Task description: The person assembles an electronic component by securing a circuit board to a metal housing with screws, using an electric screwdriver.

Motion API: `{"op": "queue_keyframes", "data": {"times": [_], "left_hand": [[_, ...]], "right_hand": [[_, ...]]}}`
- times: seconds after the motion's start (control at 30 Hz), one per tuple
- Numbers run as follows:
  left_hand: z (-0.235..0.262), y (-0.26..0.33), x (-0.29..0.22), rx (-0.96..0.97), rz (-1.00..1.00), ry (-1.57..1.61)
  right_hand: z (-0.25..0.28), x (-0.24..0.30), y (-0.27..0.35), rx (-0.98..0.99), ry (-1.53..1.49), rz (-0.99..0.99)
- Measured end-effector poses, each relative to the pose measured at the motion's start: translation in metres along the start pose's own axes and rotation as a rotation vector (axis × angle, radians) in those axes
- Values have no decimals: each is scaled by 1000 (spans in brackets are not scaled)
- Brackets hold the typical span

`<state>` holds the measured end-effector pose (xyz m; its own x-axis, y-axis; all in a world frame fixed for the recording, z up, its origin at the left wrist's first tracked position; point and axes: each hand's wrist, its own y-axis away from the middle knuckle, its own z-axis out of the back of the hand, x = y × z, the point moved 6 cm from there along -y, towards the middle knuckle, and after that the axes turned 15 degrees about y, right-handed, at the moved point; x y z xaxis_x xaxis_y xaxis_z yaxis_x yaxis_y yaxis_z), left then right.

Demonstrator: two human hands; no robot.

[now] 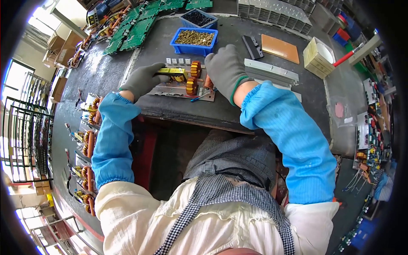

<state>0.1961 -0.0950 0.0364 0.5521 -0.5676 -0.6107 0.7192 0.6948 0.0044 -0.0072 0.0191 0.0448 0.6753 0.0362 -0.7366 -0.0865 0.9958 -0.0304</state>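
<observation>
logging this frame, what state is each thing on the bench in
left hand: gloved, gripping the yellow transformer
right hand: gloved, resting on the circuit board by the copper coil
circuit board: flat on bench, part populated
front blue bin: open, holding small parts
rear blue bin: open, holding dark parts

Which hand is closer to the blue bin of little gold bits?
Right. The right hand sits just below the blue bin, almost touching it. The left hand is farther down-left, on the yellow part.

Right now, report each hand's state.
Left hand: closed on the yellow transformer on the circuit board.
Right hand: palm down over the board, grip cannot be told.
</observation>
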Motion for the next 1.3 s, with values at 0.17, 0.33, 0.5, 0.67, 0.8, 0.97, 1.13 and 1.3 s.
{"op": "queue_keyframes", "data": {"times": [0.17,0.33,0.5,0.67,0.8,0.97,1.13,1.3], "left_hand": [[-8,24,1,26,194,26],[-9,51,-10,47,485,712],[-18,55,16,161,507,963],[-11,38,16,260,361,644],[-14,33,9,454,410,523],[-21,36,11,369,296,342],[-29,45,-7,-59,-47,-148],[-27,61,-4,-361,-272,-149]], "right_hand": [[16,-45,-29,-81,208,-114],[26,-68,-37,-178,171,39],[51,-18,-25,-281,-600,230],[50,33,-48,-202,-995,214],[32,43,-69,9,-1093,246],[40,47,-76,140,-979,467],[51,66,-70,125,-545,558],[71,75,-45,-72,-499,408]]}}
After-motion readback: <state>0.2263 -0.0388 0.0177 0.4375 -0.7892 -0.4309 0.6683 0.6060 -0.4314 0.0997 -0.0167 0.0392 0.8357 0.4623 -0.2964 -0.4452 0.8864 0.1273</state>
